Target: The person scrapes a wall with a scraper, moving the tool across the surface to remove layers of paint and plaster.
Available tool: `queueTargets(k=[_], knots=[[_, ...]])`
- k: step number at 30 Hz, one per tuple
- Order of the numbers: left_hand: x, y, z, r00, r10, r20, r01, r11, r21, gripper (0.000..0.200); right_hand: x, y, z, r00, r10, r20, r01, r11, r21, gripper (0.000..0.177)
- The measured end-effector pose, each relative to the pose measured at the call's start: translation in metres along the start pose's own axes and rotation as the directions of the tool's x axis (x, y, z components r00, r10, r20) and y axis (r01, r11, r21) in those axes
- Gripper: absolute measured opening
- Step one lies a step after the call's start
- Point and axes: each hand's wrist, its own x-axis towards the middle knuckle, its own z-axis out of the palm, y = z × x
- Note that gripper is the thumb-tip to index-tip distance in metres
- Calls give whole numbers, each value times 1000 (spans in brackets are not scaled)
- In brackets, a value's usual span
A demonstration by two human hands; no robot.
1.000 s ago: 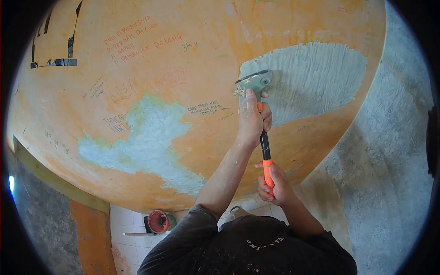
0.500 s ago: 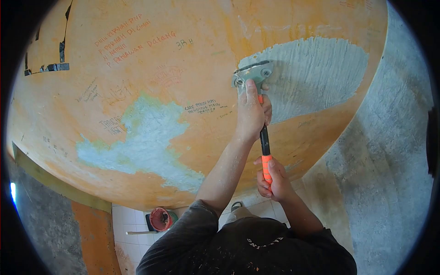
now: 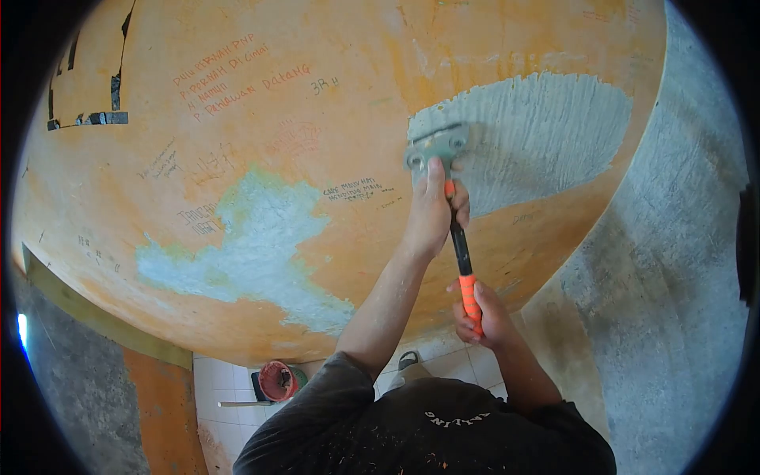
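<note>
A long-handled scraper point(image 3: 461, 245) with a wide grey head point(image 3: 437, 146) rests against an orange painted wall point(image 3: 380, 269). My left hand point(image 3: 430, 207) is closed around the upper handle just below the head, its thumb pressed up along it. Lower down, my right hand point(image 3: 487, 315) wraps the orange-striped grip at the handle's end. The head lies at the left edge of a bare grey patch point(image 3: 546, 142), where the paint is gone. The blade's contact edge is too blurred to make out.
Another bare pale patch point(image 3: 261, 237) spreads to the left, with handwriting around it. Black tape strips point(image 3: 87, 120) mark the upper left. Below, a red bucket point(image 3: 279, 381) stands on white floor tiles point(image 3: 226, 388) beside a pale stick point(image 3: 244, 404). Grey concrete point(image 3: 657, 261) borders the right.
The scraper head has moved a little down along the wall, with both hands moving down too. Both hands keep their hold. The view has shifted slightly.
</note>
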Motion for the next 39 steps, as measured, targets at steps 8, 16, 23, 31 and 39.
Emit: queueTargets(k=[8,16,23,31,39], knots=[[-79,-100,-61,937,-316,151,346,772,-533,44,-46,105,-49,979,200,-46,-185,958,219,49],[-98,-142,-87,946,-320,46,285,758,-587,45,-37,135,-74,959,261,-111,-248,962,113,54],[-99,-140,-92,938,-344,35,321,829,-459,52,-26,146,-69,963,226,-149,-223,974,34,51],[-101,-138,-98,928,-369,47,343,799,-495,52,-18,167,-64,959,228,-171,-214,972,93,47],[-104,-144,-110,923,-361,134,365,710,-602,46,-12,178,-55,954,176,-242,-174,984,30,48]])
